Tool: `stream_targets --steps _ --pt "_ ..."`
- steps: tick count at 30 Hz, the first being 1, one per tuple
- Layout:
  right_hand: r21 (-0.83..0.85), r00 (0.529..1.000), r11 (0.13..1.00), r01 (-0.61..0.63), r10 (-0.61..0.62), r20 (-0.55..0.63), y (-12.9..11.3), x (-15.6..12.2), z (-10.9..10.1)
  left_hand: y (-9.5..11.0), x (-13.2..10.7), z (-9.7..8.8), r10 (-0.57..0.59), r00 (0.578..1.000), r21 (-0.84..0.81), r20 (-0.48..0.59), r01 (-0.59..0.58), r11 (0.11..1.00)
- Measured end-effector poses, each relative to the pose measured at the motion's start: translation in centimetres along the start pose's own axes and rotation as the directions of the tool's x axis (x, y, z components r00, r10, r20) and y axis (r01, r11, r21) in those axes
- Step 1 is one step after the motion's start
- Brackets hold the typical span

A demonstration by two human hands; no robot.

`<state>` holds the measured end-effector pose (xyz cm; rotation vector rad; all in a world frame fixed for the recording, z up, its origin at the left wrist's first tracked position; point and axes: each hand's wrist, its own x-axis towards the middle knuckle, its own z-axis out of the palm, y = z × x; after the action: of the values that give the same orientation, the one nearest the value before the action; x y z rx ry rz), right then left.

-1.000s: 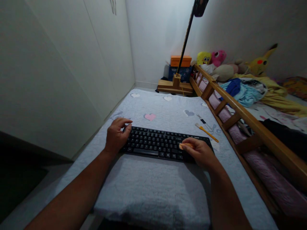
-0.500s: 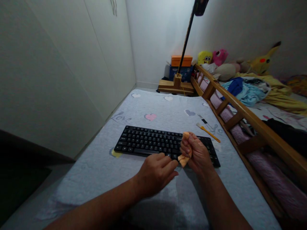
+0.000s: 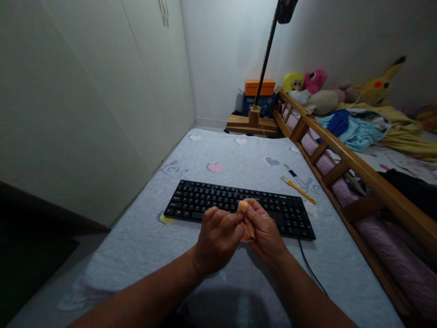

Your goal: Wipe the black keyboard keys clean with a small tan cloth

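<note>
The orange cloth (image 3: 248,233) is between my two hands, over the near edge of the keyboard (image 3: 218,197), a little right of its middle. My right hand (image 3: 268,230) is closed firmly on it, with a rounded end poking up by the thumb. My left hand (image 3: 218,237) has its fingers curled in against the cloth; I cannot tell whether it pinches the fabric or only presses on it. I'd judge I am partway through handling the cloth: it is gathered up, but not yet spread or put down. The keyboard lies whole on the patterned bedcover (image 3: 153,269), its visible keys in place. Beyond its far right corner the yellow-handled brush (image 3: 300,191) and a thin black-and-metal tool (image 3: 292,173) lie out of my hands; whether either has been used, nothing here shows me.

My hands cover some keys along the keyboard's near edge, and my left fingertips are lost behind my knuckles. A black cable (image 3: 309,259) comes out at the keyboard's near edge, toward the right, and its other end is out of sight past my forearm. The dim light hides any dirt between the keys
</note>
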<state>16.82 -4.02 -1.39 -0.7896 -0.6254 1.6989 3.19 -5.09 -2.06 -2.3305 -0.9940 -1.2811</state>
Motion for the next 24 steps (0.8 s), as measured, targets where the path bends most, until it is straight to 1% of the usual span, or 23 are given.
stream_targets --steps 4,6,9,12,15,21,24 --pt "-0.117 0.993 0.990 0.082 -0.090 -0.072 0.7 0.0 0.4 0.0 0.1 0.0 0.007 1.000 -0.019 0.024 -0.006 1.000" --pt "-0.178 0.985 0.977 0.120 -0.139 -0.099 0.6 0.1 0.5 0.0 0.1 -0.1 0.033 0.998 -0.045 0.052 -0.031 0.999" --pt "-0.226 0.978 0.965 0.132 -0.164 -0.126 0.2 0.3 0.4 0.1 -0.2 -0.4 0.086 0.994 -0.083 0.072 -0.080 0.993" --pt "-0.183 0.978 0.973 0.142 -0.167 -0.128 -0.3 0.5 0.1 0.2 -0.9 -0.6 0.125 0.990 -0.099 0.058 -0.119 0.988" --pt "-0.125 0.975 0.979 0.163 -0.179 -0.130 -0.5 0.5 0.1 0.4 -1.6 -0.4 0.136 0.987 -0.074 0.083 -0.130 0.989" --pt "-0.065 0.977 0.986 0.153 -0.161 -0.142 -0.3 0.4 0.1 0.5 -2.0 0.4 0.055 0.994 0.031 0.097 -0.058 0.998" --pt "-0.090 0.970 0.982 0.167 -0.180 -0.165 -0.4 0.6 0.0 0.4 -1.9 0.4 0.068 0.993 0.016 0.097 -0.070 0.997"
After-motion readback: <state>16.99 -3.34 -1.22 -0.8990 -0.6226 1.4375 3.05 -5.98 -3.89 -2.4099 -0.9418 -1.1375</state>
